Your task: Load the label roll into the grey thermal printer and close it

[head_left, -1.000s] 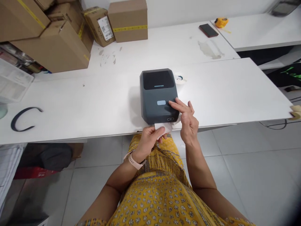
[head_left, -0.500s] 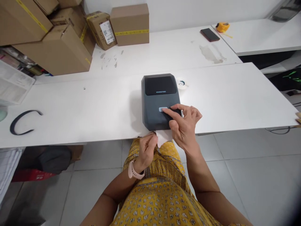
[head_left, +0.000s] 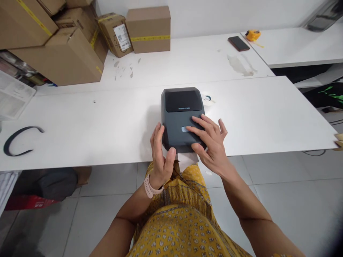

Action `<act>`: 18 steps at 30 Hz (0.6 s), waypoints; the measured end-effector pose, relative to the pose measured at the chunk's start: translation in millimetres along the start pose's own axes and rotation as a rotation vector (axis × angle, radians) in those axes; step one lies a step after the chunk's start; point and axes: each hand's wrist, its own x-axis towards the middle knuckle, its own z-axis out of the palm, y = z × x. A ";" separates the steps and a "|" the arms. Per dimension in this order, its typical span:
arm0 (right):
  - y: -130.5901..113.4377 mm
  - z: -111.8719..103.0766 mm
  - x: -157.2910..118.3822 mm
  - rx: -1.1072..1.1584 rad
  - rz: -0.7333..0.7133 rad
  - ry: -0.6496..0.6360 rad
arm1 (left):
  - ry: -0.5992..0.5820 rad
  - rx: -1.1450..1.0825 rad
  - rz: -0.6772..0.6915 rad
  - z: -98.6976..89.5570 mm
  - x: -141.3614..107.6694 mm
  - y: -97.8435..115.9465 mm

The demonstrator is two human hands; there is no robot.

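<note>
A dark grey label printer (head_left: 183, 119) sits at the front edge of the white table. Below its front edge hangs a piece of white label paper (head_left: 187, 160). My left hand (head_left: 162, 157) is open at the printer's left front corner, its fingers stretched along the side and its thumb by the front edge. Over the right half of the printer's top lies my right hand (head_left: 210, 141), fingers spread. One fingertip rests at the pale button (head_left: 184, 129), partly covering it. Behind the printer's right side, a white roll (head_left: 207, 99) is partly hidden.
Cardboard boxes (head_left: 148, 28) stand at the back left. A black curved band (head_left: 10, 141) lies on the table (head_left: 118, 128) at left. A phone (head_left: 238, 43) and a yellow tape measure (head_left: 252, 35) lie at the back right. A clear plastic bin (head_left: 16, 96) stands at far left.
My left hand has let go of the label paper and moved up to the printer's left side, its fingers now straightened. My right hand's fingers have spread wider over the printer's top.
</note>
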 end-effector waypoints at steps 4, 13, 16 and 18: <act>10.2 -2.4 -16.4 0.129 0.121 0.061 | -0.013 -0.101 -0.036 -0.6 -8.6 -5.3; 17.2 -18.8 40.1 0.099 0.001 0.148 | 0.180 -0.315 0.058 -3.1 52.1 -18.1; 23.6 -21.2 87.2 0.108 -0.073 0.211 | 0.125 -0.336 -0.061 0.2 76.5 -35.5; 28.9 -22.4 119.3 0.122 -0.086 0.227 | 0.010 -0.351 -0.216 3.2 82.9 -47.4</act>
